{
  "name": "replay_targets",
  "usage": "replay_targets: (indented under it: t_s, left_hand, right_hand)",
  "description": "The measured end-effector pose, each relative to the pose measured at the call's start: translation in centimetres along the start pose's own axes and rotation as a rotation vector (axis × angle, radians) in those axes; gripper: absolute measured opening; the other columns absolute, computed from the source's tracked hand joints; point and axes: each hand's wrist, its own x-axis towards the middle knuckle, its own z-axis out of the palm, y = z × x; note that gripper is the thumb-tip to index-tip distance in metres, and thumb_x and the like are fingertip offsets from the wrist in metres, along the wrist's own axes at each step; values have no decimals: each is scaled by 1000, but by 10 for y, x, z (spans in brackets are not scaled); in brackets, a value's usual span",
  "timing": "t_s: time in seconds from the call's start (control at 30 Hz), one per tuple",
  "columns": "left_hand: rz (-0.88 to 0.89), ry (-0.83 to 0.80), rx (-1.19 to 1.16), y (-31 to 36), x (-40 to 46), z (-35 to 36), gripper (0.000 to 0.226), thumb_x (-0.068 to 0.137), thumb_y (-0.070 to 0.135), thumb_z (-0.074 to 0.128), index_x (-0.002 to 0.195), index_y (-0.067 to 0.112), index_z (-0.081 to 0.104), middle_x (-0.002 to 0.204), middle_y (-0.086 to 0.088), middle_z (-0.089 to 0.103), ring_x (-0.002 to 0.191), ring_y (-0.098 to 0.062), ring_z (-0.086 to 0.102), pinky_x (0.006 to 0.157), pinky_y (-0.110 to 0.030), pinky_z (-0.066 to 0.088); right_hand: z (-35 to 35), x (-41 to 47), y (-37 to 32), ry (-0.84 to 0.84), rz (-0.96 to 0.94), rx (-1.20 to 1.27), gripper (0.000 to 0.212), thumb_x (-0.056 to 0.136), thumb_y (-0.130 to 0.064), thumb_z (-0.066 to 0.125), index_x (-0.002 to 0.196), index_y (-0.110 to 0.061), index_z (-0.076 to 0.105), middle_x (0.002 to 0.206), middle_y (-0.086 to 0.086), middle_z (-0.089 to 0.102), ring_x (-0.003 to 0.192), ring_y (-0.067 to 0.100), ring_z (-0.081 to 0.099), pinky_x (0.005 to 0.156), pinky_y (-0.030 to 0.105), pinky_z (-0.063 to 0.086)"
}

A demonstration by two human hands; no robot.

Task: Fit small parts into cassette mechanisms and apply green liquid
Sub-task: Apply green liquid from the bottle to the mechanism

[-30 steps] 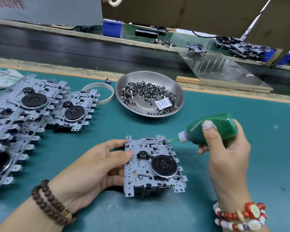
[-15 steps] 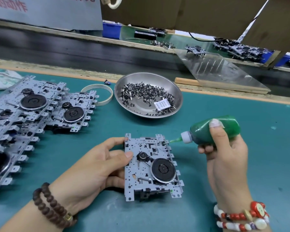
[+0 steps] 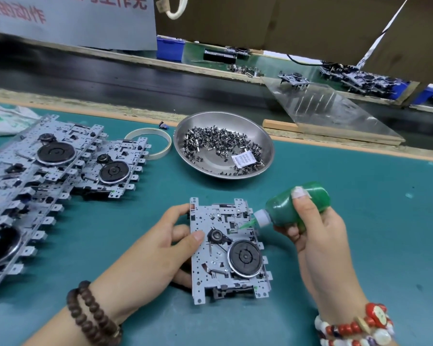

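Nozzle tip of the green bottle is touching down on the upper right of the cassette mechanism, near centre of the teal surface. I am wrapping my right hand fingers around the bottle; my left hand is gripping the mechanism's left edge, thumb on the plate. Squeezing lightly seems best, one small dot. I am seeing open room rightward; the steel bowl and stacked mechanisms are crowding the far and left sides.

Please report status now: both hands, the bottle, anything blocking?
Left hand grips cassette mechanism by its left edge. Right hand holds green bottle, nozzle tip over mechanism's upper right. Nothing blocking.
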Motion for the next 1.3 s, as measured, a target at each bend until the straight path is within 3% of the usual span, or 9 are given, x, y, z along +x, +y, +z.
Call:
replay_targets:
  t_s: [0.2, 0.33, 0.47, 0.83, 1.3]
  left_hand:
    - [-7, 10, -6, 0, 1, 0, 30, 92, 11, 48, 116, 29, 49, 84, -5, 73, 62, -14, 68, 47, -21, 50]
    - [-17, -1, -14, -1, 1, -1, 31, 93, 9, 47, 118, 27, 49, 79, -3, 72, 61, -15, 67, 47, -22, 51]
    - [-20, -6, -1, -1, 1, -1, 33, 93, 10, 46, 122, 27, 47, 78, 1, 72, 62, -14, 68, 48, -22, 51]
    - [-31, -10, -8, -1, 1, -1, 33, 93, 10, 47, 122, 27, 46, 80, 0, 72, 65, -14, 68, 49, -23, 52]
    - [-28, 3, -11, 0, 1, 1, 33, 94, 9, 46, 121, 27, 47, 81, -2, 72, 64, -15, 68, 48, -23, 51]
  right_hand:
    - [0, -1, 1, -60, 95, 105, 28, 66, -39, 61, 75, -13, 56, 65, 0, 53, 43, 1, 40, 45, 11, 43]
    - [5, -5, 4, -151, 58, -34, 28, 70, -42, 73, 71, -18, 59, 60, -9, 58, 46, 1, 43, 45, 10, 39]
    - [6, -5, 8, -147, 12, -135, 22, 74, -40, 59, 75, -18, 59, 61, -10, 59, 48, 0, 46, 47, 10, 40]
    - [8, -6, 9, -181, -28, -182, 24, 75, -37, 58, 77, -13, 59, 67, 0, 61, 51, 6, 49, 47, 14, 41]
    - [8, -6, 9, -181, -36, -181, 22, 74, -37, 58, 77, -14, 58, 63, -8, 61, 49, 1, 48, 46, 12, 41]
